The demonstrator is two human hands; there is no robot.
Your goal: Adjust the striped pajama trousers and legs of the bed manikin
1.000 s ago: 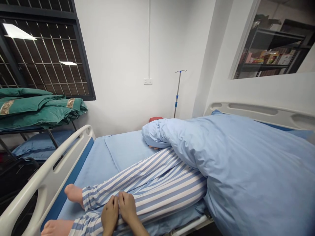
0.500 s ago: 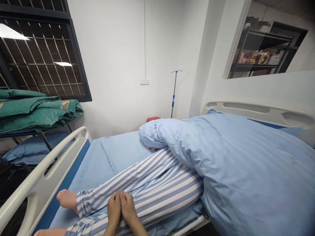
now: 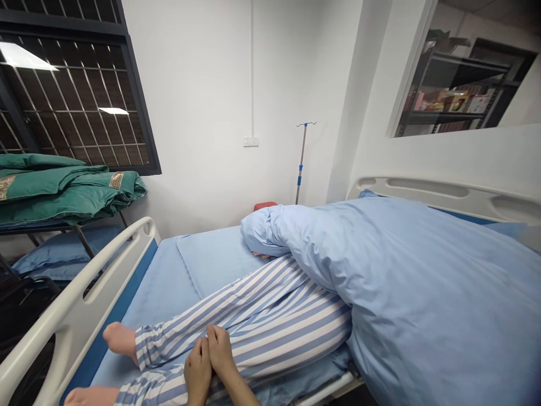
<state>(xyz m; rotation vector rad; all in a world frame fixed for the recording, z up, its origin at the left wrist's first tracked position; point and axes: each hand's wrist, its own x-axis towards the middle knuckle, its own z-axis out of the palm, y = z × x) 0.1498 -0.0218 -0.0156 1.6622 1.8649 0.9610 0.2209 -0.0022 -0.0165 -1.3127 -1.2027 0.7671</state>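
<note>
left hand (image 3: 198, 371) and right hand (image 3: 221, 352) on striped pajama leg (image 3: 270, 332), 6 o'clock
Fingers pressed together, resting on the fabric, no clear pinch; bare foot (image 3: 120, 341) at 7 o'clock, blue duvet (image 3: 431, 299) at 3 o'clock.

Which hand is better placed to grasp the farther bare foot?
Left, probably: the left hand lies on the striped trousers, nearer the bare foot than the right hand.
</note>
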